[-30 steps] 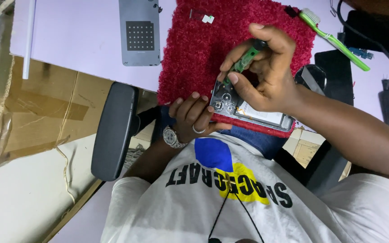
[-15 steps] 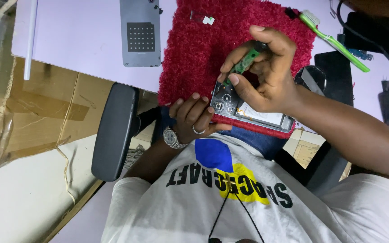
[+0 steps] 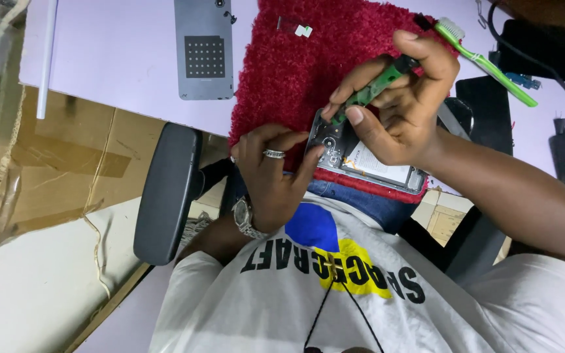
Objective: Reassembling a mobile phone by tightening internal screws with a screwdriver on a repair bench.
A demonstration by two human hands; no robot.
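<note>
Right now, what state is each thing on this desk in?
phone: back off, insides exposed, on red mat.
back cover: detached, lying flat.
screwdriver: in right hand, tip on phone.
left hand: gripping phone's end.
toothbrush: lying untouched.

We are curling our left hand (image 3: pixel 273 173) with the fingers pointing up and the thumb stretched out to the side, a ring on one finger and a watch on the wrist. We are closing our right hand (image 3: pixel 397 108) in a pinch, forearm angling in from the lower right.
</note>
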